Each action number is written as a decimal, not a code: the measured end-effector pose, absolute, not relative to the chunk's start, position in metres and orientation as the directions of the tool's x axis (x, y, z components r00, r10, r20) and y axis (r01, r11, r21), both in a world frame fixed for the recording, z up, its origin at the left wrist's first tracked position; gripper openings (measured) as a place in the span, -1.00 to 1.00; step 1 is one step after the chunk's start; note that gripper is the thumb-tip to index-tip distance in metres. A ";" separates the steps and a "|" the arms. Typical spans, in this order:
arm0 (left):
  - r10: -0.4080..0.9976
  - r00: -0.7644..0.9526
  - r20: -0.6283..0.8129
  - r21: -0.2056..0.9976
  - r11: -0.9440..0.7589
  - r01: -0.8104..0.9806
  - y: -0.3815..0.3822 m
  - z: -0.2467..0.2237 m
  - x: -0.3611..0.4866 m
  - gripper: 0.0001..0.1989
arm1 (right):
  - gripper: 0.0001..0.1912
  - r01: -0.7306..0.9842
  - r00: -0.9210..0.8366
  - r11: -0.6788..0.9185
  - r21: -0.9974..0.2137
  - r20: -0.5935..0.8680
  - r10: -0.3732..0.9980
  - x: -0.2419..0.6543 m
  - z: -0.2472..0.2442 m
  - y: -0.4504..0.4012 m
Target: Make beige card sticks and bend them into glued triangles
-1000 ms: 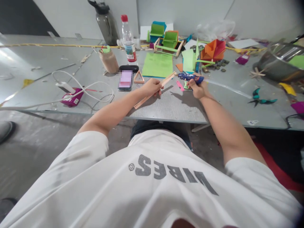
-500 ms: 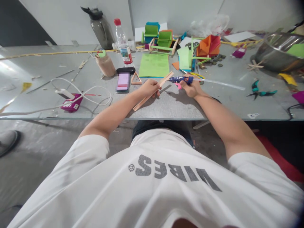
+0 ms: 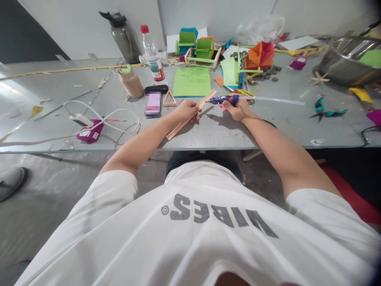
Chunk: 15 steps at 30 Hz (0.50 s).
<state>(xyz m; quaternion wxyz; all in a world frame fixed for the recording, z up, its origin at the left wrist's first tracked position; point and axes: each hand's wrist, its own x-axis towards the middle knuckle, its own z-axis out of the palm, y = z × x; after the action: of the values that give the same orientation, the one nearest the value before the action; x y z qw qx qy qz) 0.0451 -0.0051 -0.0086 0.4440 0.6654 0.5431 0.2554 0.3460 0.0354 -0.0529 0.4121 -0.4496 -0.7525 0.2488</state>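
My left hand is closed around flat wooden strips, which slant from the table's front edge up to the right. In my right hand is a dark blue hot glue gun, a long clear glue stick trailing from its back. The gun's nozzle points left, at or very near the upper part of the strips; whether it touches I cannot tell. Left of the strips' far end lies a small wooden triangle. A green sheet lies just beyond my hands.
A phone, a jar of sticks and a plastic bottle stand to the left. Teal-handled pliers and a metal bowl are at the right. Small green chairs and an orange paper piece sit behind.
The glue gun's nozzle has shifted slightly left and down along the strips. My left hand keeps its hold on them, and the view has tilted a little.
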 end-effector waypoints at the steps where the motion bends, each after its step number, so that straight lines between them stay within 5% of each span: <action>1: 0.950 0.276 -0.146 0.870 -0.010 0.493 -0.007 -0.007 0.046 -0.71 | -0.10 0.489 -0.261 0.495 -0.718 0.421 0.869 0.346 -0.052 0.036; 15: 0.940 0.300 -0.161 0.875 -0.005 0.484 -0.002 -0.011 0.042 -0.66 | -0.06 0.603 -0.144 0.499 -0.623 0.530 0.835 0.360 -0.059 0.047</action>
<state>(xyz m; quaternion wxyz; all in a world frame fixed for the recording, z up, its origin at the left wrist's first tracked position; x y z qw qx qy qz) 0.0422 -0.0019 -0.0105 0.4576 0.6636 0.5368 0.2491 0.3600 0.0472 -0.0589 0.4416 -0.4828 -0.7446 0.1318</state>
